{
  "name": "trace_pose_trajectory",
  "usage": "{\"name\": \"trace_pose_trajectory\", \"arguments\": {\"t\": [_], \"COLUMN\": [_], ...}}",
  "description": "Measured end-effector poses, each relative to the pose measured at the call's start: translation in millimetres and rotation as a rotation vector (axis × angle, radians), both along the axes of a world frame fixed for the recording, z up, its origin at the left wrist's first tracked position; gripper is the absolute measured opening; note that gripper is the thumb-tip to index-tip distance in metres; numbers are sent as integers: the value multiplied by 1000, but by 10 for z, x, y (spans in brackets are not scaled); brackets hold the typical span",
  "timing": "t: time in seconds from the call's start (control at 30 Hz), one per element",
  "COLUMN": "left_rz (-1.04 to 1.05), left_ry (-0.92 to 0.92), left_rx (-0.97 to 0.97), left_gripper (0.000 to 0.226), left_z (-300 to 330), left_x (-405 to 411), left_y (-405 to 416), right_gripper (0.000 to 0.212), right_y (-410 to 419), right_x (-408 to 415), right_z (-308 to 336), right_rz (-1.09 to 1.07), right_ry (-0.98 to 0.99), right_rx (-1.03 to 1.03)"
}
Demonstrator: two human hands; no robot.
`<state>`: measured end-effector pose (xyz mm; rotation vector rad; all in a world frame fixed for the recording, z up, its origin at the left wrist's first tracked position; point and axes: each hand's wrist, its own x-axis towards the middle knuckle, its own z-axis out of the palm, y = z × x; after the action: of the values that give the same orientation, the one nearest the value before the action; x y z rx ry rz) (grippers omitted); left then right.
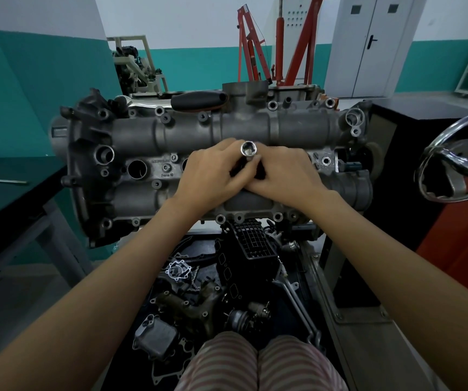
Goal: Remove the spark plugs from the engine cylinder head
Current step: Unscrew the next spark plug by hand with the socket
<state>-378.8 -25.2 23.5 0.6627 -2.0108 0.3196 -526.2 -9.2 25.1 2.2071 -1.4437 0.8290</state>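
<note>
Covering the middle of the cylinder head [142,136], both hands meet over its central row of plug wells and hide whatever lies beneath them. The left hand [213,176] and right hand [286,176] curl together around a chrome socket [248,149], whose open hexagonal end points up toward the camera; its lower part is lost between the fingers, so I cannot tell whether it sits in a well or holds a plug. No spark plug itself can be made out. One open well [137,168] shows as a dark round hole left of the hands, with part of another peeking out at the left hand's edge; how deep they go is lost in shadow. A black tool handle [199,100] lies along the far side of the head. Below the engine, a dark tray [309,266] holds loose parts: a ribbed black plastic piece [252,238], a toothed metal gasket [178,270], a finned grey block [155,338].
</note>
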Motion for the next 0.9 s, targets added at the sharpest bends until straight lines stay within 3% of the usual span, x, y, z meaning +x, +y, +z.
{"name": "trace_pose_trajectory", "arguments": {"t": [0.17, 0.4, 0.63, 0.8, 0.9], "left_rz": [-8, 23, 2, 16, -29], "left_ry": [-21, -15, -49, -22, -18], "left_rx": [16, 34, 39, 72, 88], "left_gripper": [33, 25, 32, 22, 30], "left_z": [9, 9, 17, 4, -6], "left_x": [10, 7, 13, 11, 30], "left_y": [0, 9, 14, 10, -13], "right_gripper": [34, 40, 22, 36, 32], "right_y": [10, -20, -7, 3, 5], "right_x": [1, 3, -3, 7, -4], "right_z": [-6, -7, -13, -2, -5], "right_rz": [5, -5, -14, -8, -3], "right_ry": [-19, -6, 17, -20, -20], "right_rx": [-12, -6, 6, 0, 9]}}
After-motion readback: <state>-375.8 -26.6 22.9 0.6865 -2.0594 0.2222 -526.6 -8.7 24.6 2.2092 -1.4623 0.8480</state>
